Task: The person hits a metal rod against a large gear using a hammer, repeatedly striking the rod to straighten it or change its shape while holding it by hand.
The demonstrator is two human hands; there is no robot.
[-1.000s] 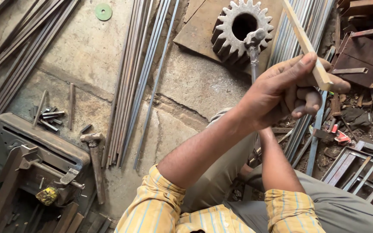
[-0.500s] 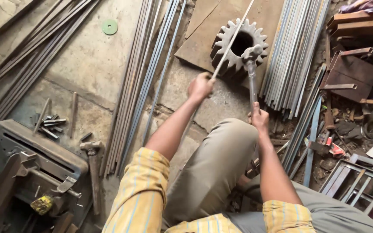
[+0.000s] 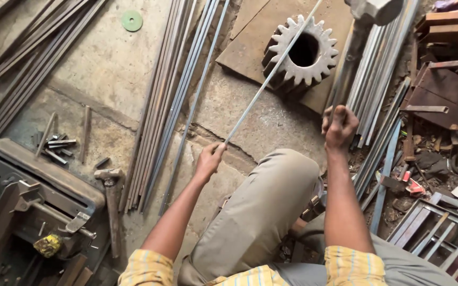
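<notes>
Cracked concrete floor [image 3: 107, 69] of a metal workshop spreads beneath a seated worker, littered with stock. Well to the left of the left hand [image 3: 209, 159] lie a dark steel machine base [image 3: 38, 180] and a rusty hammer [image 3: 111, 196]; nearer it, a bundle of long steel bars [image 3: 160, 106] runs up the floor. The left hand is closed around the lower end of a thin steel rod [image 3: 271, 71], whose long axis climbs up and to the right, away from that hand, crossing a large toothed gear wheel [image 3: 300, 53] that rests on a board beyond both hands. Whether the rod touches the gear cannot be told. To the right, the right hand [image 3: 339, 126] is clenched on the handle of a raised hammer [image 3: 364, 21], its head partly cut off by the top edge, above and beyond the fist. More rods and scrap pieces [image 3: 436, 106] crowd the far right, hard to make out.
</notes>
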